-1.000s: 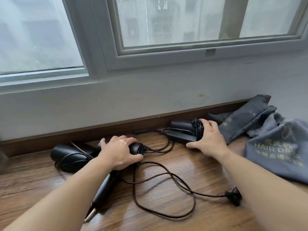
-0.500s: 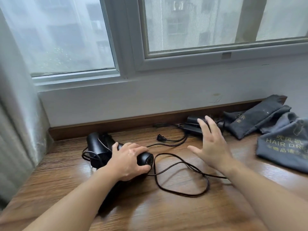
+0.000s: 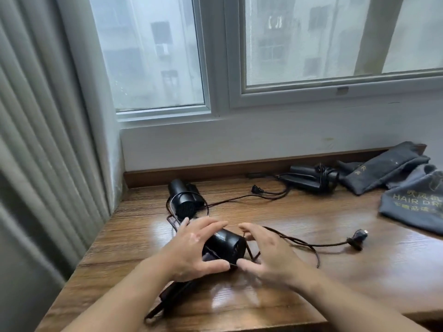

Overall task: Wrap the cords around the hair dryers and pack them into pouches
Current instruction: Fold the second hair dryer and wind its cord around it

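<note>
A black hair dryer (image 3: 225, 244) lies on the wooden surface in front of me. My left hand (image 3: 191, 250) grips its barrel from the left. My right hand (image 3: 266, 252) is just right of the barrel, its thumb and fingers pinching the dryer's dark cord (image 3: 309, 246), which trails right to a plug (image 3: 358, 238). A second black dryer (image 3: 183, 200) sits behind, by the curtain, with cord looped around it. A third dryer (image 3: 311, 179) with wrapped cord lies at the back right. Grey pouches (image 3: 412, 200) printed HAIR DRYER lie at the far right.
A wall and window run along the back of the wooden surface (image 3: 299, 212). A grey curtain (image 3: 48, 164) hangs at the left edge. Another plug (image 3: 255, 189) lies between the two rear dryers.
My left hand has pulled the dryer toward me. My right hand left the rear right dryer and came in to the cord beside the barrel. The view swung left.
</note>
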Action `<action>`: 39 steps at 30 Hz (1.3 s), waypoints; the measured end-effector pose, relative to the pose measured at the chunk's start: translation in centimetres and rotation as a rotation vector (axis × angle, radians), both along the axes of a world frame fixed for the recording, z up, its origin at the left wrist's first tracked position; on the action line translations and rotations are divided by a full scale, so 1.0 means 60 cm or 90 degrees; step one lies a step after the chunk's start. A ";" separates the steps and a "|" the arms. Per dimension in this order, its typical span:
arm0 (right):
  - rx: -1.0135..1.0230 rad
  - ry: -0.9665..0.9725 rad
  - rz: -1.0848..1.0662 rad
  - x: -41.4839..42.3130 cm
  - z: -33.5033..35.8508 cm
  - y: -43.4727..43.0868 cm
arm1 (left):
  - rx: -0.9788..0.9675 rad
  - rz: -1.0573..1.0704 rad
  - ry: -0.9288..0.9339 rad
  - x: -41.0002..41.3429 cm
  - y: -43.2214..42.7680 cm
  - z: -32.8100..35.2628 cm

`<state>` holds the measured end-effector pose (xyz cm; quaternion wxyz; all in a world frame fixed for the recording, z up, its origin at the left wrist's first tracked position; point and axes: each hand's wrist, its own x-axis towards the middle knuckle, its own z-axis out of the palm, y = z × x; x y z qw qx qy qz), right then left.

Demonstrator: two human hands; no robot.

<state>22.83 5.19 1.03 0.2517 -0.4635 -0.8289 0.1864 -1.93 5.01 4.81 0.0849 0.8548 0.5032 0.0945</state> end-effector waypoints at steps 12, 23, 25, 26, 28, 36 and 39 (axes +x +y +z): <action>0.182 0.076 0.038 0.009 -0.034 0.001 | 0.006 0.195 -0.009 -0.040 -0.092 -0.078; 0.084 -0.106 -0.182 0.029 -0.002 0.105 | 0.030 0.183 -0.082 -0.055 -0.087 -0.102; 0.051 -0.173 -0.211 0.024 -0.008 0.111 | 0.028 0.170 -0.087 -0.068 -0.094 -0.103; 0.047 -0.183 -0.219 0.021 -0.011 0.110 | 0.024 0.166 -0.091 -0.075 -0.097 -0.103; 0.048 -0.167 -0.206 0.009 -0.016 0.096 | 0.013 0.161 -0.099 -0.088 -0.104 -0.105; 0.031 -0.167 -0.159 0.011 -0.033 0.070 | 0.029 0.108 -0.072 -0.078 -0.117 -0.098; 0.015 -0.220 -0.232 0.042 -0.017 0.084 | 0.030 0.097 -0.046 -0.053 -0.114 -0.088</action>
